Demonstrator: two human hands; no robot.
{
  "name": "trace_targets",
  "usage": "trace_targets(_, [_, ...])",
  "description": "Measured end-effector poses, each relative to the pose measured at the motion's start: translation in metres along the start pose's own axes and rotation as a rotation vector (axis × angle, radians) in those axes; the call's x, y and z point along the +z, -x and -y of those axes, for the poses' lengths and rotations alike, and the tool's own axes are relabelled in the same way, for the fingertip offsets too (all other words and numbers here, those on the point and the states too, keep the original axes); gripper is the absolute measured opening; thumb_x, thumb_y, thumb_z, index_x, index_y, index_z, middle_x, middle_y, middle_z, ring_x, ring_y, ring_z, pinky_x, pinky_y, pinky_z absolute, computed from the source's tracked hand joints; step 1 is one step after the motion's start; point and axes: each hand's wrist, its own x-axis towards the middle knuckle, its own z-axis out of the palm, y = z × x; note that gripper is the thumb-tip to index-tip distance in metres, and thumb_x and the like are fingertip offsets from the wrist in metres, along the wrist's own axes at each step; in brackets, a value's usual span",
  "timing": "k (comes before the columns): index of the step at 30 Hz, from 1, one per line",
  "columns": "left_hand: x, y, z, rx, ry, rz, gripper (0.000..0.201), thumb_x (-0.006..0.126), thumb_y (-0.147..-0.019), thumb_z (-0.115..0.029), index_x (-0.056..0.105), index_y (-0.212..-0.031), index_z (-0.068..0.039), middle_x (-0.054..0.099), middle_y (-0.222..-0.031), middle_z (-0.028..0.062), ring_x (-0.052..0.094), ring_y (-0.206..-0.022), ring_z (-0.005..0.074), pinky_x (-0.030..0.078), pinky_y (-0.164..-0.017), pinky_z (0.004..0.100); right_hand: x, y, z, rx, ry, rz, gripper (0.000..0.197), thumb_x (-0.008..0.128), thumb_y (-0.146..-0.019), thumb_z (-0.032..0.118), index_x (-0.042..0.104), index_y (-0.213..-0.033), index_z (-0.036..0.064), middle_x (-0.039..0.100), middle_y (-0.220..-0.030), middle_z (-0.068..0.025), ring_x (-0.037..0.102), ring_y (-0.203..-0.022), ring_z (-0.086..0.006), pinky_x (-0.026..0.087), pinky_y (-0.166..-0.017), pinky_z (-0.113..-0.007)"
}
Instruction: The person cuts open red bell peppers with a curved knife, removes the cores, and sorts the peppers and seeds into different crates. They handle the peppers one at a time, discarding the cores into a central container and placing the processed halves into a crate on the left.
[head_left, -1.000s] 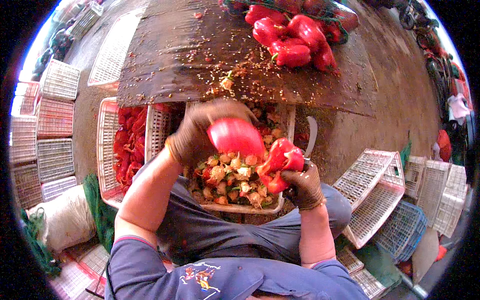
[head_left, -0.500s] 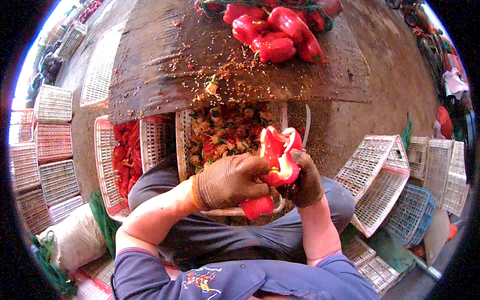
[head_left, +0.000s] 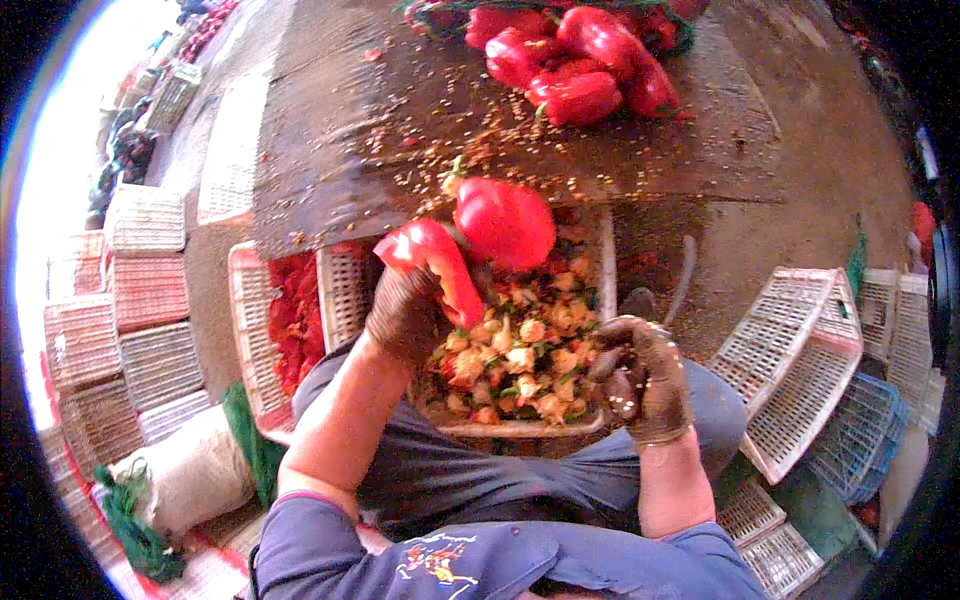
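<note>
My left hand (head_left: 408,318), in a brown work glove, is closed on red pepper pieces over the near edge of the board. One is a curved, cut strip (head_left: 430,262) lying across the fingers. The other is a larger rounded, glossy piece (head_left: 507,225) at the fingertips; its far side is hidden. My right hand (head_left: 648,382), gloved and dotted with seeds, has its fingers curled at the right rim of the crate (head_left: 609,260). What lies in them, if anything, cannot be made out. Pale pepper cores (head_left: 520,360) fill that crate between my knees.
Several whole red peppers (head_left: 580,70) lie on the seed-strewn brown board (head_left: 350,130). A crate of red pepper pieces (head_left: 292,320) stands left of my knee. Stacked crates (head_left: 150,290) and a white roll (head_left: 190,465) are at left; tilted crates (head_left: 785,360) stand right.
My hands have moved apart. The left has swung forward and left with the red pepper pieces; the right has drawn back from the pepper. More pale cores now show in the crate.
</note>
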Motion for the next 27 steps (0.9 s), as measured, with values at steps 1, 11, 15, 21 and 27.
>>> trace_targets(1, [0.001, -0.006, -0.015, 0.038, -0.071, -0.042, 0.020, 0.068, -0.094, -0.021, 0.061, -0.107, -0.008, 0.065, -0.096, 0.0033, 0.065, -0.081, 0.0141, 0.055, -0.068, 0.0285, -0.002, -0.002, -0.004, -0.020, 0.008, 0.019, 0.044, 0.054, -0.102, 0.040, 0.062, -0.109, -0.0026, 0.068, -0.072, -0.0125, 0.046, -0.040, -0.0087, 0.039, -0.039, -0.022])
trace_targets(11, [0.063, 0.046, -0.037, 0.371, -1.177, 0.112, 0.017, 0.071, -0.084, -0.020, 0.062, -0.087, -0.005, 0.065, -0.083, 0.0105, 0.065, -0.074, 0.0257, 0.053, -0.069, 0.0423, 0.009, 0.015, 0.004, -0.051, 0.064, 0.061, 0.026, 0.057, -0.098, 0.029, 0.068, -0.102, 0.0060, 0.066, -0.070, -0.0048, 0.054, -0.049, -0.0078, 0.039, -0.044, -0.021])
trace_targets(15, [0.109, 0.066, -0.031, 0.513, -1.554, 0.503, 0.017, 0.074, -0.084, -0.018, 0.065, -0.093, -0.007, 0.063, -0.080, 0.0124, 0.063, -0.074, 0.0349, 0.052, -0.068, 0.0462, -0.007, 0.014, 0.005, -0.075, 0.032, 0.172, 0.032, 0.060, -0.098, 0.035, 0.067, -0.104, 0.0049, 0.067, -0.072, -0.0041, 0.057, -0.054, -0.0074, 0.043, -0.049, -0.022])
trace_targets(21, [0.124, 0.092, -0.048, 0.278, -1.632, 0.437, 0.017, 0.070, -0.084, -0.020, 0.061, -0.088, -0.006, 0.062, -0.079, 0.0154, 0.064, -0.070, 0.0404, 0.051, -0.063, 0.0504, -0.012, 0.012, 0.002, -0.169, 0.153, 0.068, 0.031, 0.061, -0.097, 0.036, 0.068, -0.104, 0.0069, 0.069, -0.075, -0.0043, 0.058, -0.060, -0.0083, 0.043, -0.051, -0.022])
trace_targets(27, [0.052, 0.160, -0.132, 0.870, -1.776, -0.301, 0.027, 0.079, -0.074, -0.012, 0.073, -0.100, -0.008, 0.069, -0.095, 0.0117, 0.066, -0.095, 0.0278, 0.053, -0.085, 0.0372, -0.015, 0.011, -0.010, -0.240, 0.113, 0.015, 0.026, 0.060, -0.098, 0.030, 0.064, -0.108, 0.0060, 0.066, -0.072, -0.0059, 0.050, -0.042, -0.0091, 0.040, -0.036, -0.023])
